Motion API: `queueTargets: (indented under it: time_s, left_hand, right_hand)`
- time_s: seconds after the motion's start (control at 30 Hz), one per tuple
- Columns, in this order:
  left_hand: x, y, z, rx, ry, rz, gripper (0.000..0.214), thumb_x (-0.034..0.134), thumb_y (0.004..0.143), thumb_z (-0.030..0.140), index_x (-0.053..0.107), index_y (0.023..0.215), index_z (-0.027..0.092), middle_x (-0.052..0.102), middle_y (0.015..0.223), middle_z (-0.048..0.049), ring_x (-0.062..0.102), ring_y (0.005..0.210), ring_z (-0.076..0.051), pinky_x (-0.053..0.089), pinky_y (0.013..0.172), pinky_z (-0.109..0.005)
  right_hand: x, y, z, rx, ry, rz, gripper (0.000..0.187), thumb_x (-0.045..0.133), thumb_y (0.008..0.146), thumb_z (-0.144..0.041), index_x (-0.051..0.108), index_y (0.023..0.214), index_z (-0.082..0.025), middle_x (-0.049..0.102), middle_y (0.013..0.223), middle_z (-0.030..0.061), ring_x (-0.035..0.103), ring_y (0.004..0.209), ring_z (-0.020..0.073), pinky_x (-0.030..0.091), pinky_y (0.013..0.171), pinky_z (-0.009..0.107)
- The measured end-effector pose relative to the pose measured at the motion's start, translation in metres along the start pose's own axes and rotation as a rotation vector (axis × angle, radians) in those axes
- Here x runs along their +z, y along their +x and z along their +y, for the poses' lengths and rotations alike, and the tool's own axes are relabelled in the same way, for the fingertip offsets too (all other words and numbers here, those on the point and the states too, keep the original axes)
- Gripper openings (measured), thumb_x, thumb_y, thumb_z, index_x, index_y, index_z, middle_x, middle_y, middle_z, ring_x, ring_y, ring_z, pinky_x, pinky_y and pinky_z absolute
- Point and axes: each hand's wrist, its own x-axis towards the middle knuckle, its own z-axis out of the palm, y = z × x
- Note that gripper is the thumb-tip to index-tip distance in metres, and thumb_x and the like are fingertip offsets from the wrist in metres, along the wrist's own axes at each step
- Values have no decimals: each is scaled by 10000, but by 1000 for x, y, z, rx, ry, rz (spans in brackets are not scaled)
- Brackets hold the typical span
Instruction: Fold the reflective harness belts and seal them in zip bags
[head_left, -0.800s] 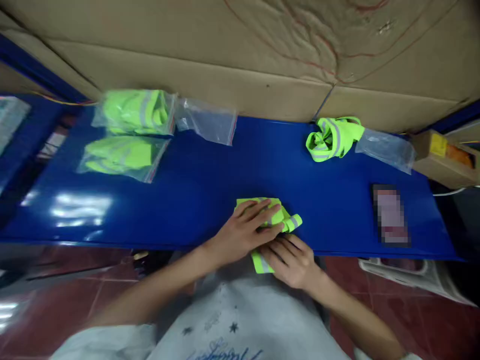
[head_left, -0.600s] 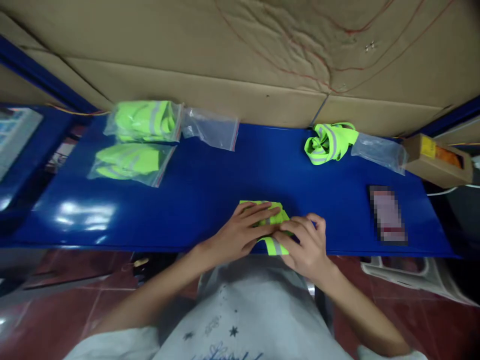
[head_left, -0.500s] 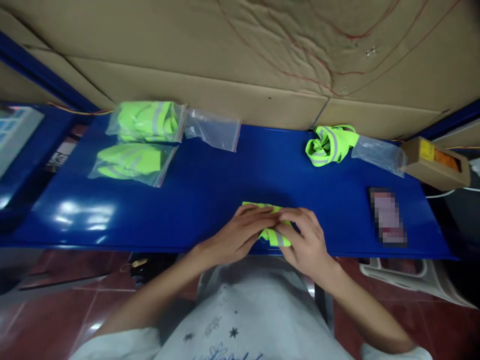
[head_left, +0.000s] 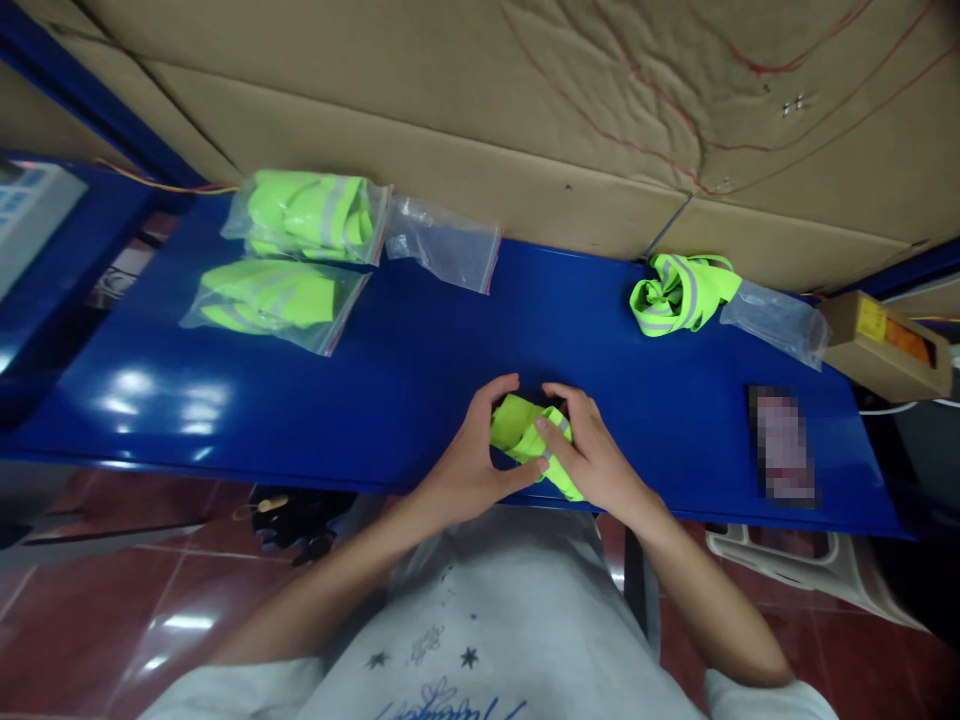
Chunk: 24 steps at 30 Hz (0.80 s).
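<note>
The vest (head_left: 517, 425) is folded to a small packet at the near edge of the table (head_left: 420, 370), about the middle. It sits between both hands. The left hand (head_left: 469, 465) curls around its left side and pinches it with thumb and fingers. The right hand (head_left: 592, 455) pinches its right side, and a strap end hangs under the palm. As I judge, the two bagged vests (head_left: 311, 215) at the far left corner are finished, and an empty bag (head_left: 442, 243) lies just beside them. The loose vest (head_left: 679, 292) at the far right is not folded yet.
</note>
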Motion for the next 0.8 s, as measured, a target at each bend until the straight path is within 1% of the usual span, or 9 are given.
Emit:
queueTargets:
  time_s: [0.1, 0.23, 0.33, 0.43, 0.5, 0.6, 0.67, 0.73, 0.8]
  left_hand:
    - [2, -3, 10, -53, 68, -18, 769, 708, 926, 345, 275, 1560, 325, 366, 1593, -105, 393, 1487, -307, 358, 1247, -537]
    - [10, -5, 8, 18, -72, 75, 739, 712, 926, 299, 304, 1540, 344, 365, 1596, -97, 396, 1487, -292, 384, 1229, -525]
    - [11, -2, 5, 243, -104, 67, 740, 710, 902, 187, 323, 1513, 343, 374, 1579, -116, 415, 1477, -294, 417, 1204, -529]
    - [7, -1, 4, 515, 4, -47, 694, 654, 883, 58, 381, 1458, 335, 339, 1598, -117, 364, 1520, -286, 415, 1213, -518]
    - [8, -4, 1, 567, 32, -38, 699, 659, 870, 37, 396, 1441, 342, 245, 1657, -106, 320, 1548, -289, 400, 1226, -527]
    - [15, -9, -7, 401, -78, 154, 831, 808, 823, 168, 342, 1478, 380, 68, 1725, -90, 240, 1585, -335, 321, 1258, -605]
    - [18, -12, -12, 207, -199, 213, 1034, 898, 761, 299, 234, 1547, 396, 99, 1726, -118, 230, 1590, -362, 291, 1261, -638]
    - [18, -13, -10, 49, -308, 118, 1102, 900, 764, 381, 175, 1593, 367, 277, 1679, -155, 348, 1544, -359, 357, 1234, -616]
    - [14, -12, -4, -24, -356, -33, 869, 835, 834, 422, 351, 1546, 304, 518, 1532, -147, 535, 1410, -334, 458, 1170, -563]
  right_hand:
    - [5, 2, -3, 13, -141, 20, 407, 429, 1070, -503, 581, 1309, -210, 579, 1415, 135, 498, 1361, 320, 380, 1111, 539]
    - [14, 1, -2, -34, -130, 79, 336, 401, 1079, -455, 589, 1187, -198, 632, 1301, 141, 555, 1269, 307, 400, 1053, 529]
    - [19, -5, 4, -90, -67, 152, 292, 446, 1060, -440, 529, 1191, -193, 642, 1249, 149, 587, 1226, 303, 432, 1034, 519]
    - [21, -13, 10, -110, 32, 170, 337, 534, 1025, -465, 473, 1226, -202, 674, 1158, 135, 680, 1067, 280, 535, 895, 445]
    - [22, -16, 14, -108, 79, 149, 367, 585, 1003, -473, 457, 1229, -213, 690, 1104, 112, 722, 949, 257, 566, 775, 386]
    - [25, -19, 18, -140, 88, 187, 410, 653, 971, -460, 458, 1243, -223, 699, 1115, 104, 742, 934, 254, 582, 737, 365]
    - [29, -21, 21, -202, 103, 275, 442, 700, 947, -435, 460, 1256, -230, 693, 1159, 114, 735, 1014, 269, 596, 792, 387]
    - [35, -22, 22, -266, 159, 363, 472, 742, 923, -404, 456, 1261, -242, 682, 1188, 117, 715, 1080, 276, 600, 849, 416]
    - [39, -21, 22, -298, 241, 432, 500, 779, 896, -384, 455, 1255, -258, 668, 1182, 110, 699, 1095, 275, 601, 859, 432]
